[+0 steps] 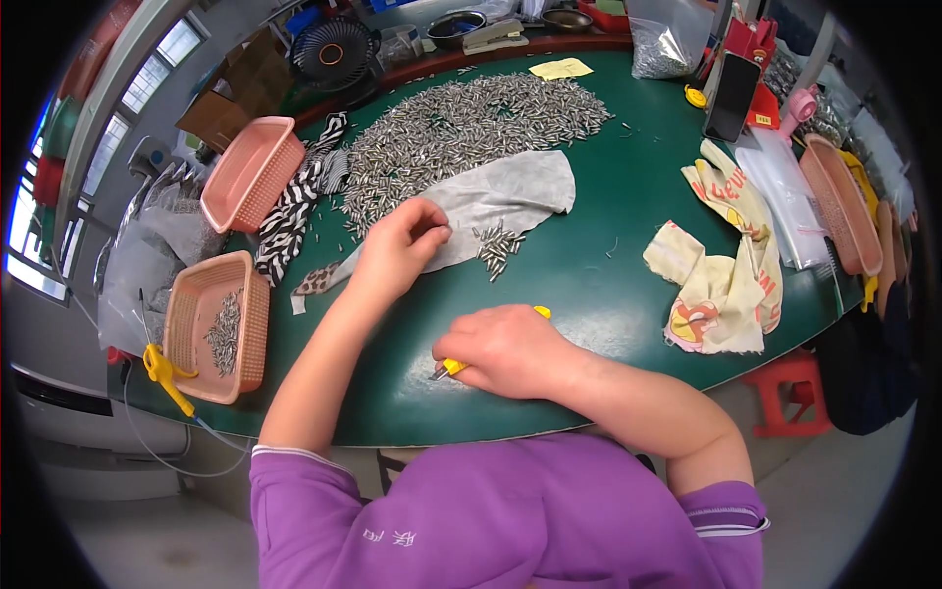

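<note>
My right hand (510, 348) is wrapped round a yellow utility knife (454, 366), low over the green table. The metal tip of the knife points left, and its yellow end shows past my knuckles. My left hand (402, 245) is closed in a pinch above the near-left part of a whitish cloth (510, 191); what lies between its fingertips is too small to make out. A small heap of silvery metal pins (498, 247) lies at the cloth's near edge, to the right of my left hand. Behind the cloth spreads a large pile of similar metal pins (442, 128).
Pink plastic baskets (257, 329) stand at left, the nearer with pins inside. A yellow air gun (169, 378) hangs beside them. A printed cloth (731, 265), plastic bags (785, 196) and a phone (731, 98) are at right. A black fan (334, 57) stands at back left.
</note>
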Available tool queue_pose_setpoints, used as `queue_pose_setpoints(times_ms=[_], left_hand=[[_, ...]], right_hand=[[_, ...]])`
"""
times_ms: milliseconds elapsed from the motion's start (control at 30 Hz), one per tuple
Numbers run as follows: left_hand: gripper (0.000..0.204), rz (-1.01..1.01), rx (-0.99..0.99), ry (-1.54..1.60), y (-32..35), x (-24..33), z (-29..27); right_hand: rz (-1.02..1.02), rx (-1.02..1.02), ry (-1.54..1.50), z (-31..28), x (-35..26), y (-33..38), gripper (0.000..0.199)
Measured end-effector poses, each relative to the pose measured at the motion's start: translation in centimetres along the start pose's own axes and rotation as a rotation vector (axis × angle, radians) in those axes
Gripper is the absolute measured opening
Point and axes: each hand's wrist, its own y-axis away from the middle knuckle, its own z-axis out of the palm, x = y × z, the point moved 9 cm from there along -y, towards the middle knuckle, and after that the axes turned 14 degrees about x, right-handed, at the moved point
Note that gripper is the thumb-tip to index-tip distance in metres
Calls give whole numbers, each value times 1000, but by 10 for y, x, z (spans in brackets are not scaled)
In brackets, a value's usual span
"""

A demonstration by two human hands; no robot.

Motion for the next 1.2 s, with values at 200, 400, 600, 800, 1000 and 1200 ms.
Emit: queue_pose_setpoints(times_ms=[200,400,600,800,1000,1200], left_hand=[[16,-174,88,571,82,10,-44],[54,-89,107,567,129,21,-40],[60,-53,135,524,136,24,-38],[47,-67,150,625,137,23,-40],[18,-130,140,929,143,13,-43],[5,-135,48,1057,144,17,-41]], right_hand=[[157,235,41,-32,4,-11,18],[136,280,-23,-32,-2,-15,25],[75,228,-60,-24,-5,-14,26],[75,222,-96,-24,-9,-16,27],[54,313,-90,-37,-10,-19,18],[48,294,-14,-34,-5,-17,19]])
